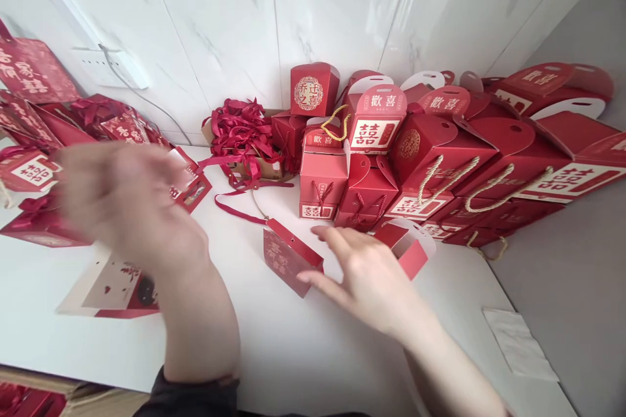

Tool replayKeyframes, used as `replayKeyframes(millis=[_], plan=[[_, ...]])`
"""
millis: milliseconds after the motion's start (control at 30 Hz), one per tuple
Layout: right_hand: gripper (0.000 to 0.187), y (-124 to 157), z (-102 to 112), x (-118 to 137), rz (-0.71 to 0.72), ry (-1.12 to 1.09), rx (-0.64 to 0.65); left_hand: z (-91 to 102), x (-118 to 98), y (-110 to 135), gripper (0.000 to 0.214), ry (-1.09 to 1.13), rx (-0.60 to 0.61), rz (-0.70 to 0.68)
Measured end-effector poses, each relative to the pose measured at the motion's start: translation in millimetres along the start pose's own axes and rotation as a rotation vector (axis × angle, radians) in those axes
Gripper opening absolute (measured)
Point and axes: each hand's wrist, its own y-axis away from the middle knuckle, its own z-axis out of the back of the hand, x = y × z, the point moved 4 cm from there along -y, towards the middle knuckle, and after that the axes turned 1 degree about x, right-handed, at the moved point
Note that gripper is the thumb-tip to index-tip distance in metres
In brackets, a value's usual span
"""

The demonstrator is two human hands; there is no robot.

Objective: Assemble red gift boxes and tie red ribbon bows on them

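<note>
A small dark red gift box point(286, 260) with gold lettering stands on the white table point(274, 345). My right hand point(362, 273) is at the box's right end, thumb and fingers apart; the thumb tip overlaps its edge, and I cannot tell whether it touches. A loose dark red ribbon point(239, 208) trails up to the box's far corner. Off to the left, my left hand point(132, 202) is smeared by motion above a white and red carton point(107, 287), and its fingers are not clear.
Red gift boxes point(366, 133), several with rope handles, are stacked along the tiled wall. A heap of red ribbons point(244, 133) fills a cardboard box behind. More red boxes point(36, 172) crowd the left side. An open red box point(405, 247) and a white tissue point(521, 345) lie at right.
</note>
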Motion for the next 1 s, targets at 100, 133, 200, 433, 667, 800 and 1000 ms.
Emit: replayKeyframes(millis=[100,133,200,433,667,800,1000], plan=[[0.032,-9.1,-21.6,8.8,0.032,0.024,0.095,-13.9,-0.5,-21.4,0.047,-0.051,0.106,-0.252],[0.022,-11.1,-25.9,6.6,0.014,0.058,0.117,-22.2,4.4,-30.7,0.044,-0.122,0.203,-0.276],[0.013,-12.6,-27.7,-1.3,-0.031,0.124,0.121,-37.0,22.3,-49.5,0.037,-0.274,0.389,-0.194],[0.027,8.2,-4.4,-8.6,0.042,0.064,0.214,-54.4,54.5,-84.7,0.036,-0.327,0.375,-0.180],[0.030,22.9,0.0,-4.4,0.098,0.119,0.274,-127.4,25.6,-72.1,0.035,-0.271,0.248,-0.428],[0.030,20.8,-1.7,-6.5,0.096,0.145,0.256,-161.3,10.2,-59.3,0.043,-0.267,0.264,-0.621],[0.027,16.6,-1.5,-5.9,0.094,0.127,0.287,-188.4,10.6,-59.4,0.031,-0.289,0.299,-0.653]])
